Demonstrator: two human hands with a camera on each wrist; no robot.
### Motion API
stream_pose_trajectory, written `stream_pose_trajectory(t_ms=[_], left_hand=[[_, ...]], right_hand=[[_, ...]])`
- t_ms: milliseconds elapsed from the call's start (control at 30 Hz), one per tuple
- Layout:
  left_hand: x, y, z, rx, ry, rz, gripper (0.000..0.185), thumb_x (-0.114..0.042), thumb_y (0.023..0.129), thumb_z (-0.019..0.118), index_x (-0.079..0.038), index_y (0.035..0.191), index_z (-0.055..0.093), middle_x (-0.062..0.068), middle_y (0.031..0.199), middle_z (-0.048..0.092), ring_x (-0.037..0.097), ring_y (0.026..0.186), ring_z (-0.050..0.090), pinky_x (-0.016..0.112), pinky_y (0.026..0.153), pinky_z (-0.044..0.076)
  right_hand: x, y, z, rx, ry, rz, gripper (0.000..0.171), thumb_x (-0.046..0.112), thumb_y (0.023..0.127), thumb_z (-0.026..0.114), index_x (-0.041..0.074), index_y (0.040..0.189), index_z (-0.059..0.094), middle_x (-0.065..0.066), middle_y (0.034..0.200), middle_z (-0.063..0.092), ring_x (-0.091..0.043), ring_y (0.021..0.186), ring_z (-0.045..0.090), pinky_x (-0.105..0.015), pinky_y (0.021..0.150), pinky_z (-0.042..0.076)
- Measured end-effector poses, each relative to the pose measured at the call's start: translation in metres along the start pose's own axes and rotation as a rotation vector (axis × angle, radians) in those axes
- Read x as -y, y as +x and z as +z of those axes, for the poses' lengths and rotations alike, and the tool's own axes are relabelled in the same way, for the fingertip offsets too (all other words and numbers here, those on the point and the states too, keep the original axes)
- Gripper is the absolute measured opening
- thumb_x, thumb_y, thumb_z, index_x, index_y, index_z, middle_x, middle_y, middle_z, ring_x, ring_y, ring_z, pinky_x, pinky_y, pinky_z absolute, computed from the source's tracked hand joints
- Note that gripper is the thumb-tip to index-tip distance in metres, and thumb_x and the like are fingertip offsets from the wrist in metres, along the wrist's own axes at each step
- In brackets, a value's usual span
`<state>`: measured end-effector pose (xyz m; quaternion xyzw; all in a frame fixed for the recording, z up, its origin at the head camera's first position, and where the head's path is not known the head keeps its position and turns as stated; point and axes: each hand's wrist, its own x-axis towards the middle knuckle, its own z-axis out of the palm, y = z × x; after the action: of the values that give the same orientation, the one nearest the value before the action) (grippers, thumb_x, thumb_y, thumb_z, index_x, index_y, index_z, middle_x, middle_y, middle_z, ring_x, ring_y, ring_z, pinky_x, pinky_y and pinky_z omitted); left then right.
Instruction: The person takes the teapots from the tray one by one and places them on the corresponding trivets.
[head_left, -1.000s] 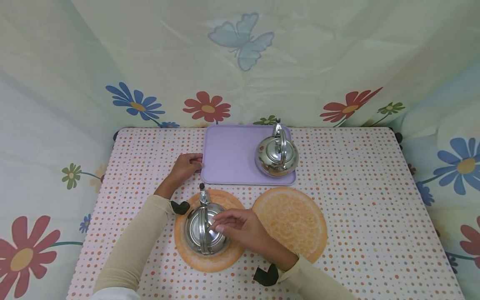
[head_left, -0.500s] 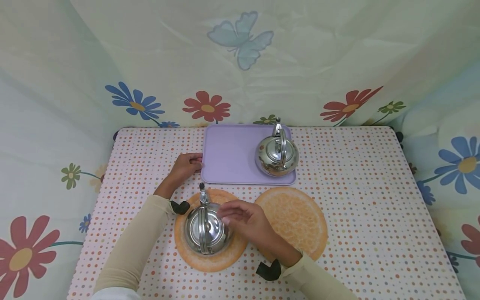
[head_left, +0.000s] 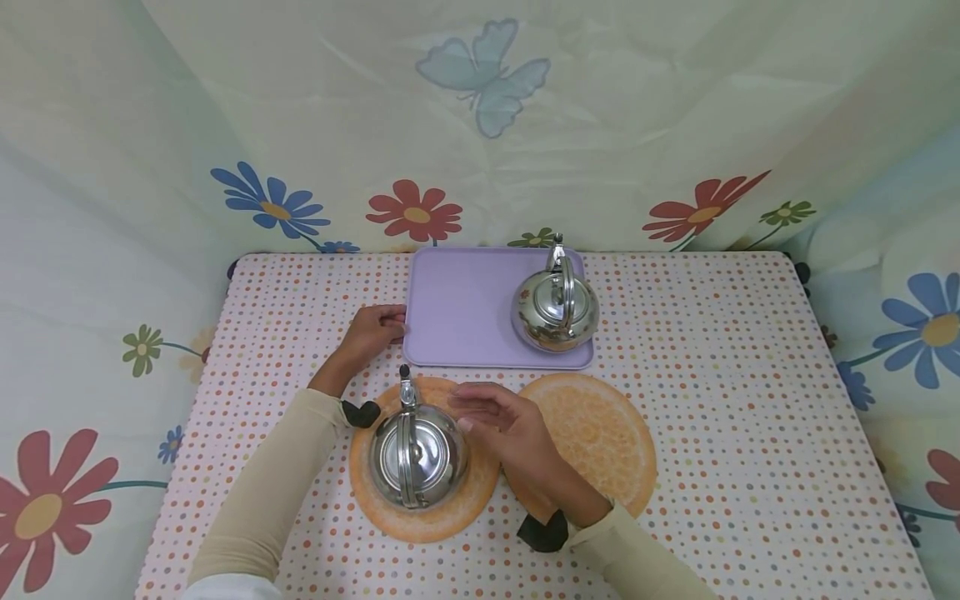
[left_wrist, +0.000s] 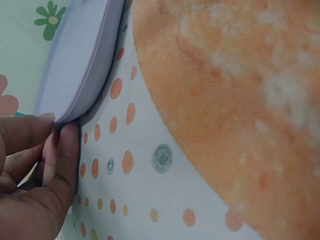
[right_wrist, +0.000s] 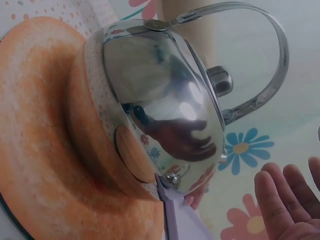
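My left hand (head_left: 371, 333) pinches the left edge of a lilac tray (head_left: 457, 308); in the left wrist view the thumb lies on top of the rim (left_wrist: 75, 112) and the fingers are below. A shiny metal kettle (head_left: 442, 458) stands upright on the left round orange placemat (head_left: 450, 527), its spout toward the tray and its handle raised. My right hand (head_left: 513, 433) hovers just right of this kettle, holding nothing, fingers loosely bent and apart from it in the right wrist view. Another metal kettle (head_left: 543, 321) stands on the tray's right half.
A second orange placemat (head_left: 600, 425) lies to the right, partly covered by my right hand and wrist. The dotted tablecloth (head_left: 735, 400) reaches to the table's back edge, where a flowered curtain (head_left: 585, 158) hangs behind and at both sides.
My right hand has let go of the lid knob of the near kettle and moved right and slightly away from it. The left hand, tray and both kettles stay put.
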<state>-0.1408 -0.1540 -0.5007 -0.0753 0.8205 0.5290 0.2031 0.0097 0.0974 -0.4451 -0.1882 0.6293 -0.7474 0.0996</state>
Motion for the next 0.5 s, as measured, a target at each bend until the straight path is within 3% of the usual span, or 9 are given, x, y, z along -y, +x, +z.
stream_pose_trajectory(t_ms=[200,500], left_hand=[[0.000,-0.001,0.000,-0.003,-0.001,-0.006,0.045,-0.004,0.093,0.062,-0.002,0.137,0.053,0.013,0.115,0.061,0.022,0.103,0.060,0.027,0.086,0.053],[0.000,0.001,0.002,-0.014,0.001,-0.017,0.044,-0.004,0.093,0.063,-0.002,0.136,0.054,0.012,0.115,0.061,0.022,0.103,0.060,0.027,0.085,0.053]], right_hand=[[0.000,0.002,-0.008,-0.026,-0.022,-0.063,0.034,-0.008,0.092,0.060,-0.009,0.125,0.055,-0.030,0.125,0.054,-0.035,0.116,0.057,-0.039,0.093,0.051],[0.009,0.003,-0.017,-0.126,-0.094,-0.003,0.036,-0.007,0.091,0.062,-0.006,0.126,0.055,-0.025,0.126,0.056,-0.037,0.116,0.057,-0.034,0.090,0.052]])
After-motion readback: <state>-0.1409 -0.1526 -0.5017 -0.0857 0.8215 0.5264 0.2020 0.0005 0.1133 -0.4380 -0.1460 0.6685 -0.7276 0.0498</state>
